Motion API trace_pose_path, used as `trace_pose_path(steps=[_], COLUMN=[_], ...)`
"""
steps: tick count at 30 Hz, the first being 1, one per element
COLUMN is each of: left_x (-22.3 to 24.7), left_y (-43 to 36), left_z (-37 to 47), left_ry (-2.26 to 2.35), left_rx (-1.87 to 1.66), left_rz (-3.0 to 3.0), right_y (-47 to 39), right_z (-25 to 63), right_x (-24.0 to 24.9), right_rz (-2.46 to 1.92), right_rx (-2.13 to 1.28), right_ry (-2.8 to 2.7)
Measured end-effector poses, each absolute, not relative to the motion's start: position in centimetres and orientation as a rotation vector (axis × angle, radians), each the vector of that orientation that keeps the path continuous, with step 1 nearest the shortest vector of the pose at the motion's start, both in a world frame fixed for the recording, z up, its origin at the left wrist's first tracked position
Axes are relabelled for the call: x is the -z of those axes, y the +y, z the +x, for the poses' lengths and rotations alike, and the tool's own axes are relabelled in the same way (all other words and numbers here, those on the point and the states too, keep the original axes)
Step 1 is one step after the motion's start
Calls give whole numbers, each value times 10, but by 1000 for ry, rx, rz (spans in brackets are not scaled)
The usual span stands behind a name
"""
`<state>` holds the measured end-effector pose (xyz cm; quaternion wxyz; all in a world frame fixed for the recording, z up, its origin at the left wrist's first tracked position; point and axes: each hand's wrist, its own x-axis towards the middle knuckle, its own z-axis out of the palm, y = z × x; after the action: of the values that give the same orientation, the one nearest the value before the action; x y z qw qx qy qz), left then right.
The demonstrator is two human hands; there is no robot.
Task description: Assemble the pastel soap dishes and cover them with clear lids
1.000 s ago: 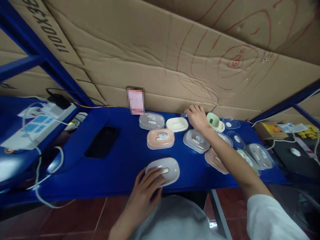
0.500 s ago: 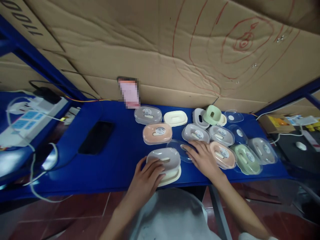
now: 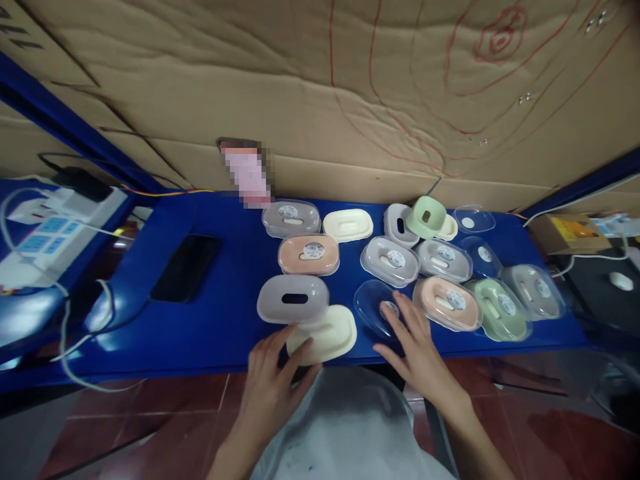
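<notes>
**Cream tray (image 3: 334, 333) near the desk's (image 3: 220, 340) front edge, left hand (image 3: 270, 373) on it**

The grey cover (image 3: 270, 300) overlaps the tray's far left part. Good handling would probably mean steadying that cover and taking the tray by its rim (both look light enough to slide). The left hand, fingers loosely spread, touches the tray's left end. The right hand (image 3: 425, 360), fingers spread wide, reaches over a clear lid (image 3: 367, 307), fingertips by its round sticker. The tray thus lies between the hands, nearer the left. Beyond, toward the back edge, lies a peach box (image 3: 295, 257).
</notes>
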<state>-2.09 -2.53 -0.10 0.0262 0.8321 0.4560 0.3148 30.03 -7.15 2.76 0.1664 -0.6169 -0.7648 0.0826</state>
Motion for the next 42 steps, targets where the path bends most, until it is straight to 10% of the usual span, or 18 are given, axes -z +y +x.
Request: trace_pose_path(steps=[11,34,42], left_x=[10,6,9], left_y=[-40,-16,-3], left_z=[-23,-38,-5], left_ry=[1186,1116,1061], left_rx=[-878,-717,-658], left_rz=[2587,2398,2352], right_y=[19,-71,-58], right_z=[226,287,261], right_x=[-35,-11,-28], right_rz=[-1276,-1845,-1361], right_rx=[-200,-54,-379], right_ry=[-2411,-2113,-2375])
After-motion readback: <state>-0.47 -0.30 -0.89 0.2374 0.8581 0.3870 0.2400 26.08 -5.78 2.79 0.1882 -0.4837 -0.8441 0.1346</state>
